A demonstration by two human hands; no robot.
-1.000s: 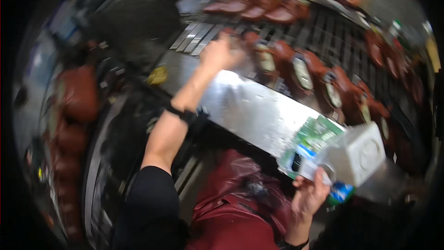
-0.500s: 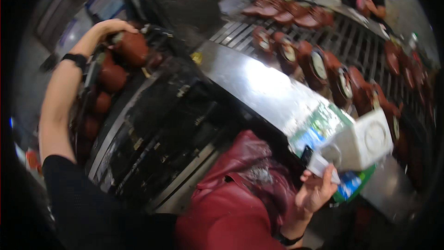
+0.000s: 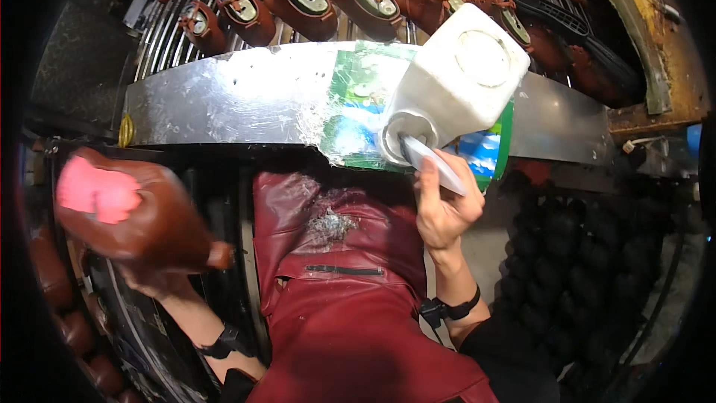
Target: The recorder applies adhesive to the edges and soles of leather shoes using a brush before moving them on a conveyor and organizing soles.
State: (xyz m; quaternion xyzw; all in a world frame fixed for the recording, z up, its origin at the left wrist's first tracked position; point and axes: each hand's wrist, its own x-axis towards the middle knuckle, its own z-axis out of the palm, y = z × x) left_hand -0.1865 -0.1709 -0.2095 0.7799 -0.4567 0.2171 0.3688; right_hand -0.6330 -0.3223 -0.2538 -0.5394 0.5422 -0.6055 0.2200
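Observation:
My left hand (image 3: 149, 277) holds a brown leather shoe (image 3: 168, 213) from beneath, at the left above my lap. The shoe is blurred by motion and has a bright pink patch (image 3: 97, 189) on its underside. In my right hand (image 3: 447, 213), thumb and fingers pinch a flat whitish tool (image 3: 440, 168). The tool's far end is inside the round mouth of a tilted white plastic jug (image 3: 466, 67), so its kind cannot be told. The jug rests on a green and blue plastic sheet (image 3: 354, 89) on the metal ledge (image 3: 231, 97).
Beyond the ledge, several brown shoes (image 3: 298, 4) stand in a row on a rack of metal rollers (image 3: 168, 41). More brown shoes (image 3: 74, 328) lie at the lower left. A dark red apron (image 3: 343, 306) covers my lap. Dark rounded shapes (image 3: 582, 269) fill the right side.
My left hand has lifted a shoe from the group at the left and brought it nearer my lap. My right hand has put the tool's end into the jug's mouth. The view has turned rightward.

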